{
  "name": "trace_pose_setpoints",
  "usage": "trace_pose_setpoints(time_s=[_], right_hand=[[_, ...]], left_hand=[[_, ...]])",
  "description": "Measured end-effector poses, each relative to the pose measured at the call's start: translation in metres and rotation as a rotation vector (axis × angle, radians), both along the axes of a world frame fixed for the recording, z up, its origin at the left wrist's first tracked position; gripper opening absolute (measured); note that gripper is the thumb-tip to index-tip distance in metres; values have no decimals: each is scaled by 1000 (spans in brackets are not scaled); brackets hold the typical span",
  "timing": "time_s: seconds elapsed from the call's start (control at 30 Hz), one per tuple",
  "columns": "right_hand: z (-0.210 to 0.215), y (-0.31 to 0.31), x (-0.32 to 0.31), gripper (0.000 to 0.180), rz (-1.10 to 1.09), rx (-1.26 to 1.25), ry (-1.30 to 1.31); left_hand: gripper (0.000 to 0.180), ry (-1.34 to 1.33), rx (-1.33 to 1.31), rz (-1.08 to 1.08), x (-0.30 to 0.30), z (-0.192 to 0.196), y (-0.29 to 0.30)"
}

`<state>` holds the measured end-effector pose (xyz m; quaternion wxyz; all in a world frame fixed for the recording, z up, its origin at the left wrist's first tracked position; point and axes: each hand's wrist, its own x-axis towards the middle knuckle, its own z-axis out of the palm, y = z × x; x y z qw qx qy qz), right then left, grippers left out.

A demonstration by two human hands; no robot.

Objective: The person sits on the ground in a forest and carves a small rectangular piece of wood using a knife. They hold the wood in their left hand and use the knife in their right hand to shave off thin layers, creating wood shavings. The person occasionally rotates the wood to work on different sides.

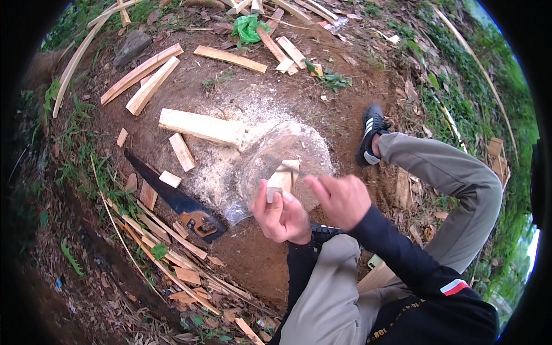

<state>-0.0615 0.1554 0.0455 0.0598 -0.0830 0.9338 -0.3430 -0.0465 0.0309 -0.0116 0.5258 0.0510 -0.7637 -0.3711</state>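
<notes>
My left hand (283,219) grips a short pale wood block (280,183) between thumb and fingers, its far end tilted away from me. Just to the right, my right hand (343,200) is closed, with the thumb toward the block. A thin dark strip, perhaps a blade, crosses the block's far end and reaches toward this hand; its kind is too blurred to tell. Both hands are above the near side of a round stump (313,144) dusted with sawdust. On the ground to the left lies a handsaw (172,198) with a dark blade and brown handle.
A thick wood plank (201,127) lies beyond the saw, near a smaller offcut (182,152). Several strips lie farther off, around a green plastic bag (249,29). A clear plastic piece (236,214) sits by the saw handle. My shoe (372,133) stands right of the stump.
</notes>
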Motion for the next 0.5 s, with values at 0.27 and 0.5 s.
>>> trace_pose_setpoints(time_s=[0.27, 0.5], right_hand=[[10, -16, -9, 26, -148, -766, -408], [10, -24, -12, 22, -48, -855, -467]], left_hand=[[16, 16, 259, -22, 7, -12, -2], [18, -2, 277, -22, 12, -15, -1]])
